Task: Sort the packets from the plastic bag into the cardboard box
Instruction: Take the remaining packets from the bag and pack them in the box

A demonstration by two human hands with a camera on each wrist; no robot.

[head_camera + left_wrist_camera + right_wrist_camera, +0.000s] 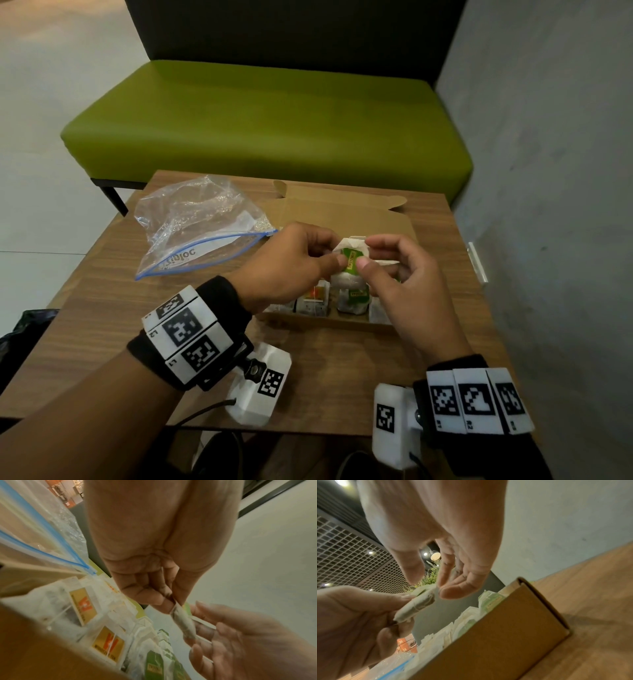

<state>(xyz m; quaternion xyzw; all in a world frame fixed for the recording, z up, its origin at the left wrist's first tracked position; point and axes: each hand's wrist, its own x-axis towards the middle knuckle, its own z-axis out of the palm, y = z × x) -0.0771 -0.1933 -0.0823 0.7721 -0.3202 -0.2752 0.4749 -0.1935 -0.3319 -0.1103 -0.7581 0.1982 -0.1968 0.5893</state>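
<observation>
A tea packet (352,263) with a green label is held in the air just above the middle of the cardboard box (329,323), pinched between both hands. The left hand (291,263) grips its left edge between thumb and fingertips. The right hand (402,274) has its thumb on the green label and a fingertip behind the top edge, the other fingers loosely spread. From the wrist views the packet looks thin and soft, a pale paper pouch with dark contents showing through — it should bend easily if squeezed.

Below it the box already holds a good many packets standing on edge in rows. A row with orange-and-gold labels (82,605) sits toward the left, and a row with green labels (356,298) sits further right, directly under the held packet. Going by the matching colour, this one probably belongs in the green row, though it has not yet been put down.

The plastic bag (202,222) lies on the table (102,308) just left of the box, its blue zip edge next to the box's corner. It looks flat and nearly empty; something pale shows through the plastic near the zip, but I cannot tell whether that is a packet left inside.

So the sorting appears close to its end — this packet to place, perhaps little more. A green bench (267,116) stands beyond the table.
</observation>
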